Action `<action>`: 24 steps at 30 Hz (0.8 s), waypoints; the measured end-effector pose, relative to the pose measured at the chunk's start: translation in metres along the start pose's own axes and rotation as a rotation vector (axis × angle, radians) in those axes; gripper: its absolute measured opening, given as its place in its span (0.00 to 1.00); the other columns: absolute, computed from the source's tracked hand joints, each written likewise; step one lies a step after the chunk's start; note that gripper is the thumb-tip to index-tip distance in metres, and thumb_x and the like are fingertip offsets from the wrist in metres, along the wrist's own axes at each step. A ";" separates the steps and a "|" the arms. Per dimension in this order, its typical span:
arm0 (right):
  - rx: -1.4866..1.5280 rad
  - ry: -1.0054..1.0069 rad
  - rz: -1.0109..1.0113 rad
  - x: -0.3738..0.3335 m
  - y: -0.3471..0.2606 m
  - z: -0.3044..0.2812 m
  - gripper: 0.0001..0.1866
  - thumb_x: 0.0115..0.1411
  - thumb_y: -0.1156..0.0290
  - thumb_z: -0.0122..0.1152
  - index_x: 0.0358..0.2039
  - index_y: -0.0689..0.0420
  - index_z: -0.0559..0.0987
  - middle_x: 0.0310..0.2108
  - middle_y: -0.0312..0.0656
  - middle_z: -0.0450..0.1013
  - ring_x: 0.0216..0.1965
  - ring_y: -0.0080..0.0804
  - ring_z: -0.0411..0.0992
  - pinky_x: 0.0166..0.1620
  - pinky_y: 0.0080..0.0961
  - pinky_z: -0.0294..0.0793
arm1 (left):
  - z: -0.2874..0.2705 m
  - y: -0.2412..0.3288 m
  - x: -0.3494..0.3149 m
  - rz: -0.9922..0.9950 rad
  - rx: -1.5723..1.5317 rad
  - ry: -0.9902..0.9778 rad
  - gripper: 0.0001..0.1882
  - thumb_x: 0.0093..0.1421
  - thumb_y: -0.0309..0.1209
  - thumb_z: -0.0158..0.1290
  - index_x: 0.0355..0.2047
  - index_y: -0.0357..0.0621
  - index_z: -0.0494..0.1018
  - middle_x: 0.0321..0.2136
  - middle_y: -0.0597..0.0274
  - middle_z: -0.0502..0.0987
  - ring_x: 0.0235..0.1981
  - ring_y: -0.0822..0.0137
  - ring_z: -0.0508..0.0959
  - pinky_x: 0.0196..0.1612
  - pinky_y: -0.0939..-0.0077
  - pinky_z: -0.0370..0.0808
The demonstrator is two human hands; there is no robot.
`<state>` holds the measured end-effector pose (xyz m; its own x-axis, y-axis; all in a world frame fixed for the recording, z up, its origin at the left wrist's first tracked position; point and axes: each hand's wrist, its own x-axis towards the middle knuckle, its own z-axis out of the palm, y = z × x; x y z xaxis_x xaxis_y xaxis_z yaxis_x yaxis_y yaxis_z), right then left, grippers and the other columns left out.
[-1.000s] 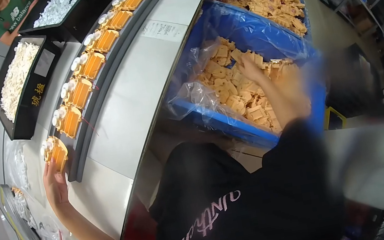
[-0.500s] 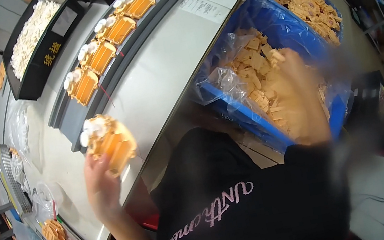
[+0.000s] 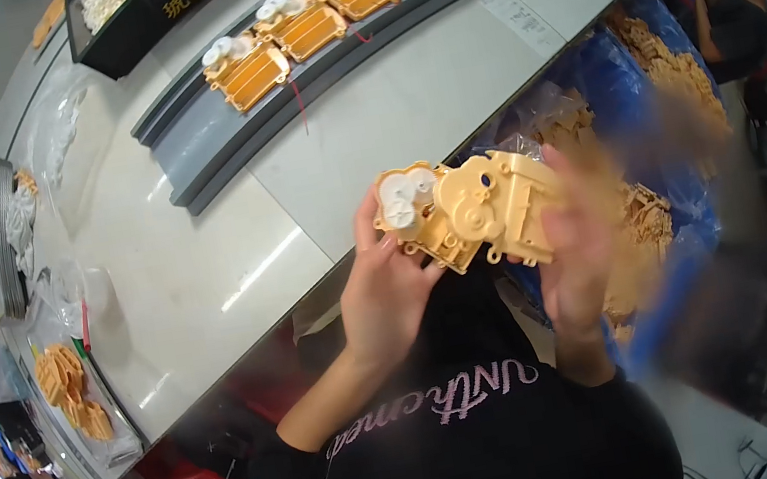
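My left hand (image 3: pixel 380 293) is closed round an orange plastic gearbox housing (image 3: pixel 452 253), with white gears (image 3: pixel 407 197) showing at its left end. A matching orange cover (image 3: pixel 475 209), with round raised bosses and a boxy end, is gripped by my right hand (image 3: pixel 574 253), which is partly blurred. The cover overlaps the right part of the housing in front of my chest. They look close together, but I cannot tell whether they are joined.
Similar orange housings with white gears (image 3: pixel 313 28) line a curved grey track (image 3: pixel 212 156) on the white table (image 3: pixel 208 279). A blue-lined bin of orange parts (image 3: pixel 648 215) stands at right. A black box of white pieces (image 3: pixel 123 45) sits at upper left. Other people (image 3: pixel 739 28) work nearby.
My left hand has brought the housing from over the table to my chest. My right hand has come out of the bin with a cover. The view has shifted.
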<state>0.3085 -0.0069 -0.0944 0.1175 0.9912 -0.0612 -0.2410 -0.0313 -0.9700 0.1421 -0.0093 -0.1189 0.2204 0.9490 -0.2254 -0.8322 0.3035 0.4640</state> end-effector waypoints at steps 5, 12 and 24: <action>-0.019 0.088 -0.141 -0.002 0.029 0.021 0.25 0.62 0.75 0.50 0.58 0.69 0.62 0.48 0.49 0.70 0.48 0.32 0.71 0.54 0.28 0.68 | 0.002 -0.023 -0.004 0.113 -0.032 0.014 0.33 0.63 0.38 0.41 0.65 0.51 0.42 0.63 0.55 0.50 0.65 0.58 0.53 0.63 0.53 0.55; -0.196 0.157 -0.200 -0.011 0.043 0.023 0.20 0.61 0.77 0.53 0.53 0.68 0.67 0.45 0.48 0.71 0.43 0.31 0.73 0.47 0.23 0.73 | 0.001 -0.029 -0.001 0.148 -0.091 0.039 0.35 0.64 0.39 0.46 0.65 0.52 0.40 0.61 0.55 0.52 0.62 0.61 0.58 0.61 0.61 0.59; -0.374 0.139 -0.309 -0.006 0.055 0.024 0.17 0.62 0.72 0.55 0.49 0.66 0.69 0.44 0.46 0.72 0.42 0.30 0.73 0.45 0.22 0.73 | -0.007 -0.037 0.002 0.246 0.026 0.052 0.34 0.64 0.26 0.47 0.64 0.45 0.42 0.58 0.56 0.57 0.58 0.66 0.61 0.60 0.70 0.59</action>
<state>0.2719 -0.0114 -0.1415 0.2620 0.9358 0.2358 0.1841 0.1914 -0.9641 0.1702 -0.0197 -0.1426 -0.0145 0.9891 -0.1463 -0.8440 0.0663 0.5323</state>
